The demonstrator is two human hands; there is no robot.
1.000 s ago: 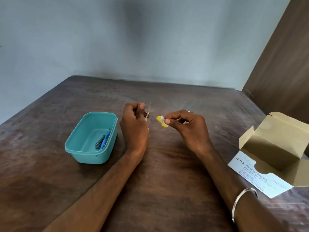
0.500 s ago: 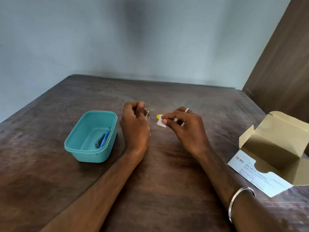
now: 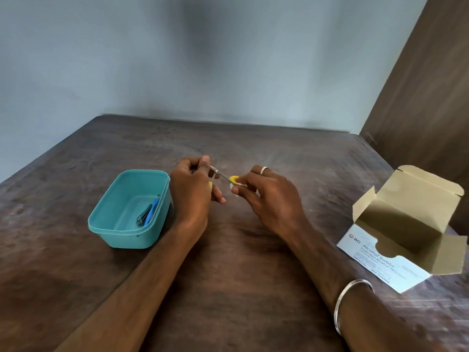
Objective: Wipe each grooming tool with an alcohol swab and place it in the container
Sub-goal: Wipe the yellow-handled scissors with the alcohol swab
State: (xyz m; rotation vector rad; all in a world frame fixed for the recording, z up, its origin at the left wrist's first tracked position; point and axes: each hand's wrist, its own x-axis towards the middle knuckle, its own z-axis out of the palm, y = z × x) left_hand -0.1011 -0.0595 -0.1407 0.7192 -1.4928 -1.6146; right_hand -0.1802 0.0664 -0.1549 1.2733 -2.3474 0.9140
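1. The left hand (image 3: 191, 189) has its fingers curled round one end of a small pair of scissors (image 3: 220, 174), gripping the blades near the metal pivot above the brown table (image 3: 228, 275).
2. The scissors have yellow handles; one yellow loop shows at the right fingertips, and a sliver of yellow shows below the left fingers.
3. The right hand (image 3: 269, 196) pinches a white alcohol swab (image 3: 234, 185) between thumb and fingertips, pressed against that yellow loop.
4. A ring (image 3: 264, 170) sits on a right finger, and a metal bangle (image 3: 349, 303) circles the right wrist.
5. The teal container (image 3: 114, 232) stands on the table just left of the left hand, touching nothing held.
6. Inside it lie a metal nail clipper (image 3: 142, 217) and a blue tool (image 3: 151, 212), side by side against the right wall.
7. An open cardboard box (image 3: 406, 232) printed "Alcohol Swabs" lies at the table's right edge, well apart from both hands.
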